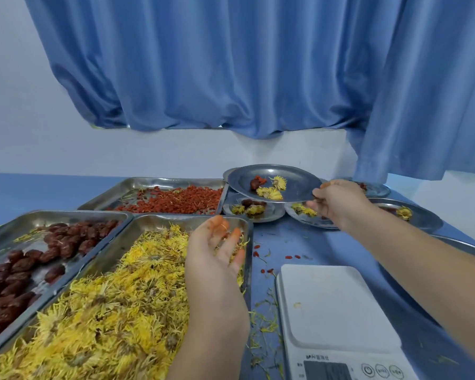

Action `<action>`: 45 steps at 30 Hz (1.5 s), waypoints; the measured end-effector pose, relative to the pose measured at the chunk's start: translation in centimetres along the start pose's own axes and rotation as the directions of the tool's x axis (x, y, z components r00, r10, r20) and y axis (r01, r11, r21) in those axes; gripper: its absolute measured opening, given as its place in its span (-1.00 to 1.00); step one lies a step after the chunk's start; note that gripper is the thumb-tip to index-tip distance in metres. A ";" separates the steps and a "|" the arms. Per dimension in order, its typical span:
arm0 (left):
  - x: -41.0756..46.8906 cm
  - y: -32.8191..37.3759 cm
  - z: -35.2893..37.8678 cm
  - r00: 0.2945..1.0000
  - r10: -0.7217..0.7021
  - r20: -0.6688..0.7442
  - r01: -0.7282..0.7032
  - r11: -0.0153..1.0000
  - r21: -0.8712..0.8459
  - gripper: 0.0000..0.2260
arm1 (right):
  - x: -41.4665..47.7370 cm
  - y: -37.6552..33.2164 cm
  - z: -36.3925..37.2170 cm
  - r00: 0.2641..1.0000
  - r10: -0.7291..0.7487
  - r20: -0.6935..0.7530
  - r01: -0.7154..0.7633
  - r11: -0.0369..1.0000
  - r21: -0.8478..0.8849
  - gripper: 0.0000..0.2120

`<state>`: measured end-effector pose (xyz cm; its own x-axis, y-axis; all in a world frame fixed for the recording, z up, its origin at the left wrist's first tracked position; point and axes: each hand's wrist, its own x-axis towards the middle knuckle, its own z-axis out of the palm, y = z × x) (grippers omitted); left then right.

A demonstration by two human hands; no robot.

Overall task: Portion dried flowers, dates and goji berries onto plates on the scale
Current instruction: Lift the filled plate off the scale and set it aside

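My right hand (pixel 337 202) grips the rim of a round metal plate (pixel 296 179) and holds it in the air above other filled plates at the back; it carries two yellow dried flowers, a date and goji berries. My left hand (pixel 217 250) hovers open, palm up, over the far end of the tray of yellow dried flowers (pixel 99 311). The date tray (pixel 22 267) lies at the left, the goji berry tray (pixel 173 201) behind. The white scale (pixel 332 311) at the front right has nothing on its platform.
Several filled plates sit under and around the held one (pixel 254 211), (pixel 310 218), (pixel 412 215), (pixel 373 189). Loose goji berries (pixel 269 259) and petals are scattered on the blue table between tray and scale. A blue curtain (pixel 231 64) hangs behind.
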<state>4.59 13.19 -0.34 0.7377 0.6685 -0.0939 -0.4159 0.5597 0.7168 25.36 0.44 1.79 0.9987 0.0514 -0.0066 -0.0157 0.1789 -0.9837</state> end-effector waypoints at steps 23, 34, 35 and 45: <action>1.6 2.7 0.9 0.947 -0.320 -0.017 0.320 0.947 -0.037 -0.84 | 7.8 7.1 7.0 0.974 0.191 -0.120 -0.203 0.974 -0.101 -0.86; 1.6 2.5 0.6 0.935 -0.356 0.016 0.355 0.930 -0.096 -0.82 | 8.6 7.4 6.7 0.970 0.231 -0.070 -0.240 0.952 -0.189 -0.89; 1.6 2.4 0.5 0.938 -0.346 0.013 0.345 0.933 -0.103 -0.81 | 8.6 7.4 6.7 0.970 0.237 -0.060 -0.244 0.946 -0.212 -0.90; 1.3 1.5 0.2 0.962 -0.273 0.005 0.272 0.954 -0.128 -0.78 | 7.6 5.4 6.9 0.985 0.172 0.008 -0.125 0.751 -0.648 -0.75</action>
<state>5.11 14.79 0.74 0.8259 0.4877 -0.2830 -0.2645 0.7784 0.5693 32.56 8.62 -2.30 0.9807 0.0894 -0.1738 -0.1050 -0.5088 -0.8544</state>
